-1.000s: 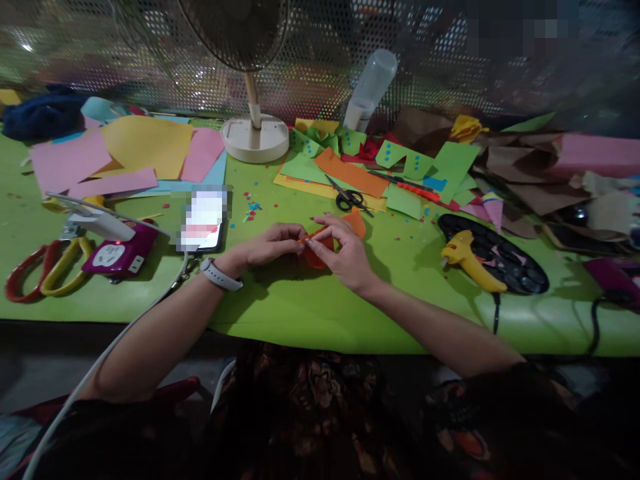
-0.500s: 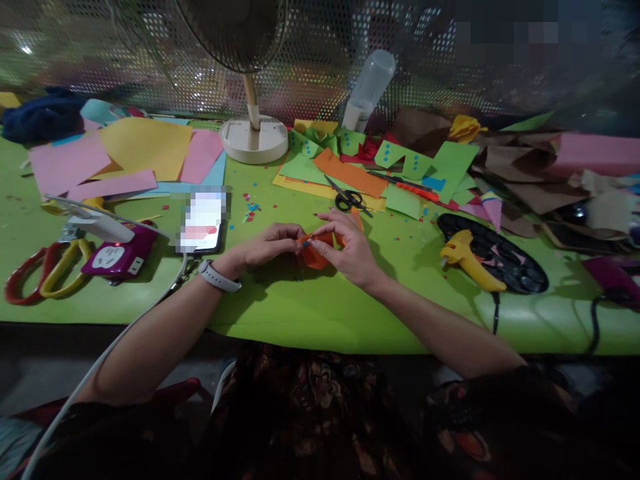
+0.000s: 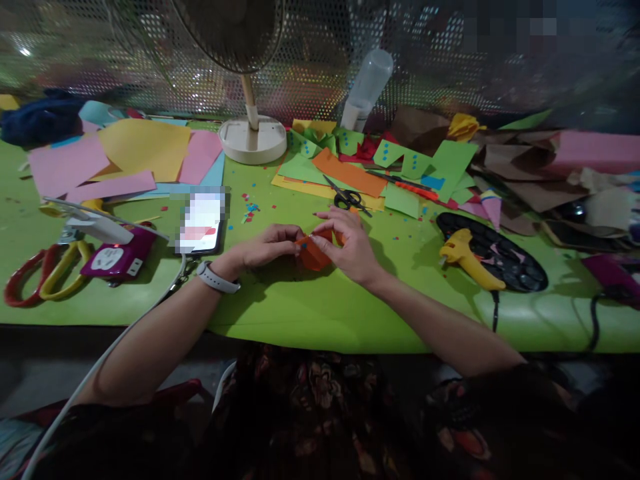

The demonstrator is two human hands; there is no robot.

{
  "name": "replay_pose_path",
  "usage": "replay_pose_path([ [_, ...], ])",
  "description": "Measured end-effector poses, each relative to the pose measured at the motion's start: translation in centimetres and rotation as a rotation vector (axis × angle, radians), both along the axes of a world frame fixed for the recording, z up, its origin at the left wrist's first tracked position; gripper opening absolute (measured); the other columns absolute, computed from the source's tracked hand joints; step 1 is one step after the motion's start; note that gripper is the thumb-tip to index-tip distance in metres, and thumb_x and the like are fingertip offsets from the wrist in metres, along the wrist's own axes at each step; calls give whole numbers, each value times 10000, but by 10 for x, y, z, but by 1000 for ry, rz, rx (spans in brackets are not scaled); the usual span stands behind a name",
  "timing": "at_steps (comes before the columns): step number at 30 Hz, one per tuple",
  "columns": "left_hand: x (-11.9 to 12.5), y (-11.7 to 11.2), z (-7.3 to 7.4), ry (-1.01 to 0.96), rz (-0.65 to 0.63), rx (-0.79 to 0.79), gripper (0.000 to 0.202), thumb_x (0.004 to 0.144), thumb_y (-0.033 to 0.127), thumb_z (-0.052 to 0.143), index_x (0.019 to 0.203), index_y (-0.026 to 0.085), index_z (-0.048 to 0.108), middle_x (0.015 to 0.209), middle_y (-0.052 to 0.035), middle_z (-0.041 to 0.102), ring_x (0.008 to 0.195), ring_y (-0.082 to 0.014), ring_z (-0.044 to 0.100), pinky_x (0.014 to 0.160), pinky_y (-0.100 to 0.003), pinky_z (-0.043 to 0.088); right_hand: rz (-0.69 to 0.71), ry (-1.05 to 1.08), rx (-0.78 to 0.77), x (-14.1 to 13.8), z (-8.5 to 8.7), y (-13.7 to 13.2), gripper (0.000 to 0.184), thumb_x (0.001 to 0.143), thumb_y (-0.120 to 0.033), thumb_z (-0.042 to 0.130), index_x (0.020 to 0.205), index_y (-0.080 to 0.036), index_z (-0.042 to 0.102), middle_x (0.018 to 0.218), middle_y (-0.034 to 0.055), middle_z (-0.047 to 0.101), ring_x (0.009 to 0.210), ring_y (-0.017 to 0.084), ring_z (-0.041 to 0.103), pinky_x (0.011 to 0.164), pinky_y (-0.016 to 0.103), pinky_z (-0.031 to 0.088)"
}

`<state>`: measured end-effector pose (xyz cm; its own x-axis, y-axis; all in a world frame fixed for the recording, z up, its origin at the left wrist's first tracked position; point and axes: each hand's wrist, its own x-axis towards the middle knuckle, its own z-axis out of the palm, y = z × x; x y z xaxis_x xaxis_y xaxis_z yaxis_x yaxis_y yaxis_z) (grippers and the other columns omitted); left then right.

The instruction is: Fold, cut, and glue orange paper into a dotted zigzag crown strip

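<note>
Both of my hands meet over the middle of the green table (image 3: 310, 313), folding a small piece of orange paper (image 3: 313, 255). My left hand (image 3: 265, 245), with a grey watch on its wrist, pinches the paper's left edge with closed fingers. My right hand (image 3: 350, 248) curls over the paper's right side, its fingertips pressed on the fold. A tiny blue dot shows on the orange paper between the fingertips. Much of the paper is hidden under my right hand.
A phone (image 3: 201, 220) lies left of my hands. Black scissors (image 3: 346, 197) rest on coloured paper behind them. A yellow glue gun (image 3: 467, 259) lies on a black tray (image 3: 520, 267) at right. Red and yellow scissors (image 3: 43, 273) and a purple device (image 3: 116, 256) sit at left. A fan base (image 3: 253, 139) stands at the back.
My hands have drawn the orange paper together: the flap that stuck out behind my right hand is now tucked under it. The hands stayed in the same spot.
</note>
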<state>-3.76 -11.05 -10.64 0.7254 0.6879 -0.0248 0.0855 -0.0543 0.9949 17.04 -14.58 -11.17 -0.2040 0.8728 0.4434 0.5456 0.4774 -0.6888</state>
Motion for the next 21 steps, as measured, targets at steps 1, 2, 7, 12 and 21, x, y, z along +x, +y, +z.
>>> replay_pose_path([
  [1, -1, 0, 1, 18, -8, 24, 189, 816, 311, 647, 794, 128, 603, 709, -7, 611, 637, -107, 554, 606, -228, 434, 1, -54, 19, 2, 1, 1, 127, 854, -348, 689, 940, -257, 704, 1188, 66, 687, 1268, 283, 511, 1100, 536, 306],
  [2, -1, -1, 3, 37, -8, 55, 198, 816, 321, 645, 788, 131, 596, 701, -6, 609, 629, -109, 549, 595, -227, 426, 9, -115, 33, 4, 1, 2, 148, 864, -366, 678, 963, -260, 704, 1140, 63, 701, 1220, 287, 541, 1108, 552, 271],
  [7, -6, -1, 5, 104, 80, 177, 258, 786, 368, 702, 826, 150, 569, 667, 4, 597, 588, -106, 530, 539, -214, 382, 32, -265, 57, 11, 4, 5, 163, 927, -390, 596, 911, -273, 708, 878, 29, 712, 936, 249, 619, 1081, 548, 241],
  [12, -6, -4, 2, 122, 140, 208, 276, 827, 405, 694, 844, 150, 589, 565, 32, 527, 467, -69, 415, 439, -196, 270, 55, -228, 46, 9, 9, 0, 203, 942, -382, 571, 864, -259, 713, 843, 37, 717, 867, 237, 616, 989, 496, 319],
  [21, -4, -4, 7, 130, 149, 314, 283, 823, 393, 702, 730, 139, 621, 559, 21, 550, 500, -69, 460, 459, -181, 323, 55, -204, 16, 4, 11, -5, 169, 930, -360, 603, 833, -258, 697, 813, 28, 711, 816, 226, 613, 878, 469, 379],
])
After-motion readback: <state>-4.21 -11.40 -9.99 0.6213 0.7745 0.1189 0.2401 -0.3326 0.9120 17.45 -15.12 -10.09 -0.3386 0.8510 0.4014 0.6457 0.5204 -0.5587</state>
